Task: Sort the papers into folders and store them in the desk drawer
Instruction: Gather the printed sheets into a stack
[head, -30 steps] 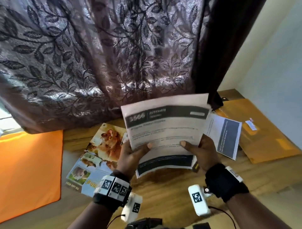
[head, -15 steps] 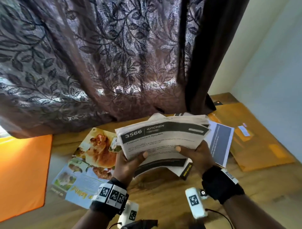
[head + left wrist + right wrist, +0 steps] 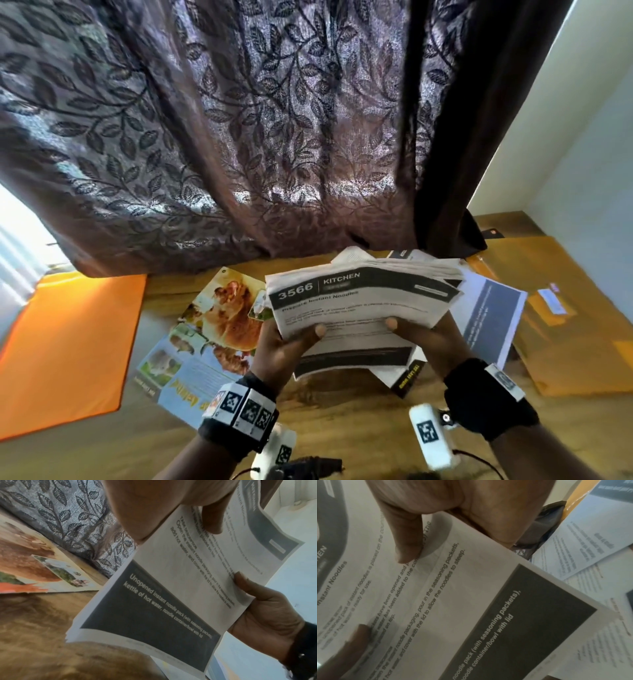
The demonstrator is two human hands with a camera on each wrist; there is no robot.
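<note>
Both hands hold one stack of printed papers (image 3: 363,305) above the wooden desk (image 3: 342,418). Its top sheet is headed "3566 KITCHEN" and has dark bands. My left hand (image 3: 298,342) grips the stack's near left edge, thumb on top. My right hand (image 3: 414,334) grips the near right part the same way. The left wrist view shows the top sheet (image 3: 171,588) with the left thumb (image 3: 212,520) on it. The right wrist view shows this sheet (image 3: 471,601) under the right thumb (image 3: 406,545). An orange folder (image 3: 61,342) lies at the left, an amber one (image 3: 575,329) at the right.
A loose sheet with a blue block (image 3: 489,318) lies on the desk under the stack's right side. Colourful food leaflets (image 3: 219,329) lie to the left of the hands. A leaf-patterned curtain (image 3: 239,137) hangs over the desk's far edge. A pale wall (image 3: 582,154) closes the right side.
The stack has tipped back from upright to nearly flat and come lower, so its layered far edges now show. Both hands kept their grip.
</note>
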